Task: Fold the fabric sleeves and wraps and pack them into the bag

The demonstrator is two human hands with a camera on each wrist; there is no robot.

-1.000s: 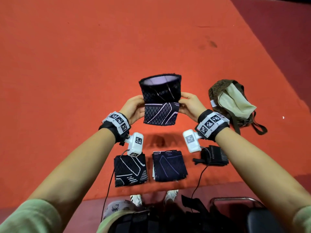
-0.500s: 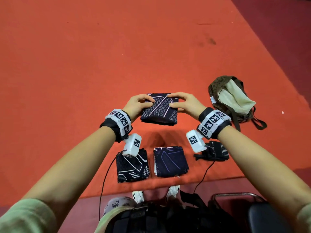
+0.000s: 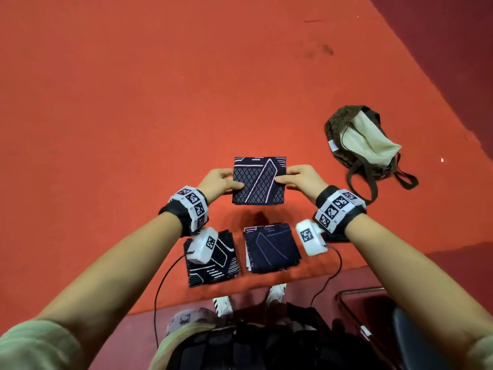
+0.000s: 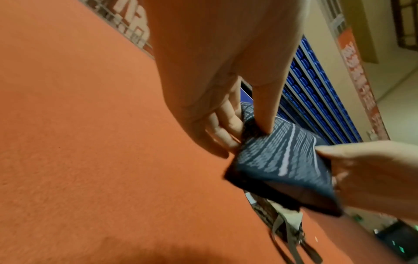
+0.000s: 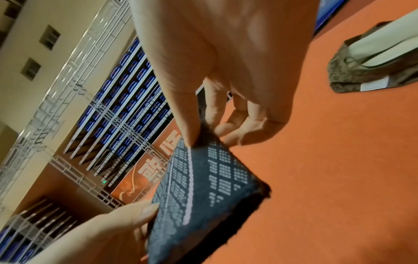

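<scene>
- So we've got the folded sleeve (image 3: 259, 180) pinched on both sides: our left hand (image 3: 219, 183) has thumb on top and fingers under its left edge, our right hand (image 3: 302, 180) does the same on the right edge.
- Half a second ago the sleeve was tilted and scrunched between our hands; now it's flat, squared up, held above the red mat (image 3: 133, 116).
- A second ago it was still an open tube.
- Two folded pieces (image 3: 213, 260) (image 3: 272, 247) lie on the mat nearer us than the sleeve, same as before.
- The bag (image 3: 360, 140) lies open, right of the sleeve, well apart.
</scene>
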